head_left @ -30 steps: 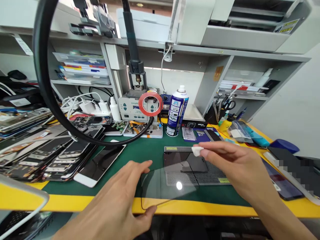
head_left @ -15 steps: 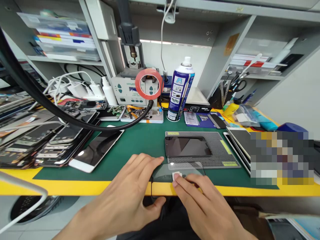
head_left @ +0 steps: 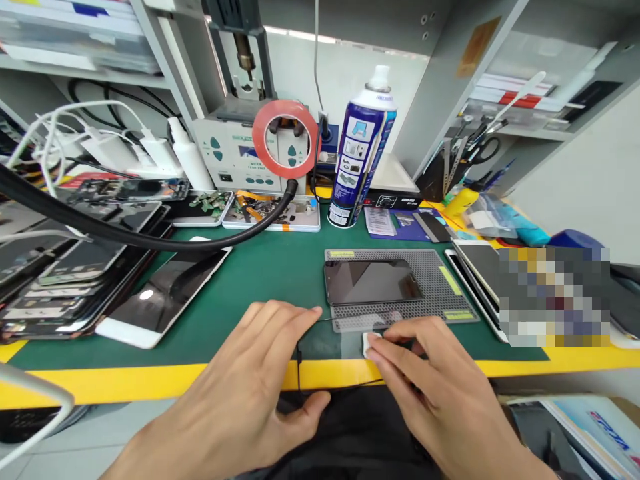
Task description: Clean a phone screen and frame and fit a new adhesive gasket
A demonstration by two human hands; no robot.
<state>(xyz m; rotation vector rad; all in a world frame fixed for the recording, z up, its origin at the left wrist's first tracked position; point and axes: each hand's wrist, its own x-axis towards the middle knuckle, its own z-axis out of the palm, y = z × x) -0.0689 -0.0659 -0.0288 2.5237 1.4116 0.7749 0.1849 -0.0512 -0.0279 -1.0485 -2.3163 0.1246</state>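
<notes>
Left hand (head_left: pixel 250 393): grips a clear, black-edged glass panel (head_left: pixel 325 350) by its edges, between thumb and fingers, over the near edge of the green work mat (head_left: pixel 270 287). Right hand (head_left: pixel 435 387): pinches a small white pad (head_left: pixel 368 345) at the panel's right part; contact cannot be told. Beyond the panel: black smartphone (head_left: pixel 373 281), lying flat on a grey perforated mat (head_left: pixel 435 307). Far: blue-and-white spray can (head_left: pixel 359 157), upright. Left: white-framed phone screen (head_left: pixel 167 293).
</notes>
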